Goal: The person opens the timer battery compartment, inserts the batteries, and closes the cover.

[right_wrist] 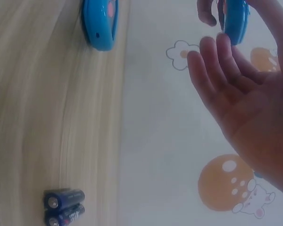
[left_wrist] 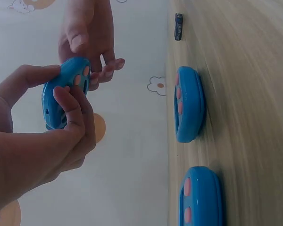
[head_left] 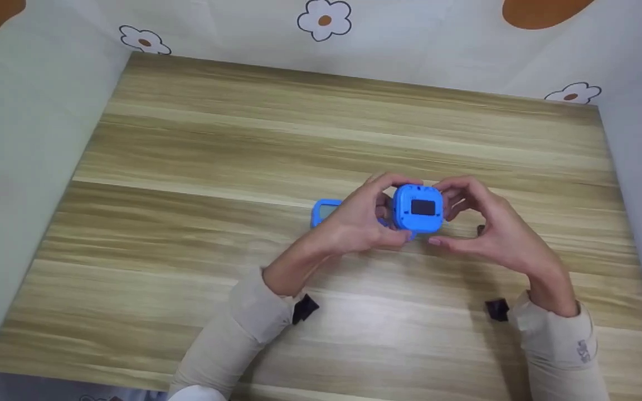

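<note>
My left hand [head_left: 363, 217] grips a small blue digital timer [head_left: 418, 223] by its left side, raised above the table. Its back, with a black rectangle, faces up in the head view; pink buttons show on its other face in the left wrist view. The right hand [head_left: 494, 228] is beside it, fingers loosely bent and fingertips close to the right edge, not wrapped around it. In the right wrist view that hand's palm [right_wrist: 247, 110] looks relaxed. Two more blue timers, a nearer one [left_wrist: 200, 197] and a farther one [left_wrist: 191, 104], stand on the table in the left wrist view.
Two dark blue batteries [right_wrist: 64, 199] lie side by side on the wood-grain table [head_left: 187, 150]. From the head, one resting timer [head_left: 326, 210] shows partly behind my left hand. Pale flower-patterned sheeting [head_left: 410, 44] encloses the back and sides.
</note>
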The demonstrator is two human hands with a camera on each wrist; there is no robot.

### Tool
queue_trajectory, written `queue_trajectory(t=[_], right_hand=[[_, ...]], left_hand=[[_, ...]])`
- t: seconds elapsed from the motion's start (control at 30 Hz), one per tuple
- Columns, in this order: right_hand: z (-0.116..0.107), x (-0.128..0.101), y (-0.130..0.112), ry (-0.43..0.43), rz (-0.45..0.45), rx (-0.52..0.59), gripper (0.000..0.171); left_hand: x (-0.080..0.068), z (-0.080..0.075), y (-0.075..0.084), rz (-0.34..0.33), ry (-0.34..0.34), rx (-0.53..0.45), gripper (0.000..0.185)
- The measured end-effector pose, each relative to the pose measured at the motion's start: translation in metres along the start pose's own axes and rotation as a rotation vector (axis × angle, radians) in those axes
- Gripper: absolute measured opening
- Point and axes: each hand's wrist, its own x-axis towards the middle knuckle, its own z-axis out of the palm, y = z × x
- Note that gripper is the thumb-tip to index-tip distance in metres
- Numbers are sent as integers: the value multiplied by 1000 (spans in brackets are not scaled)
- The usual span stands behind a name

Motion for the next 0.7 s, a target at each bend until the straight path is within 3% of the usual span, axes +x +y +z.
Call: queue_trajectory(t=[0.13, 0.33, 0.53, 0.7], right_hand=[[-2, -2, 3, 5, -16, -40, 71], [-3, -1, 4, 11, -49, -110, 69], [-2, 2, -21, 18, -51, -126, 63], [6, 4, -41, 127, -107, -50, 65]], left_hand=[[1, -2, -1, 32, -4, 39, 75], [1, 0, -3, 117, 51, 277, 75], [0, 4, -3, 116, 89, 452, 73], [2, 5, -4, 171, 128, 532, 70]])
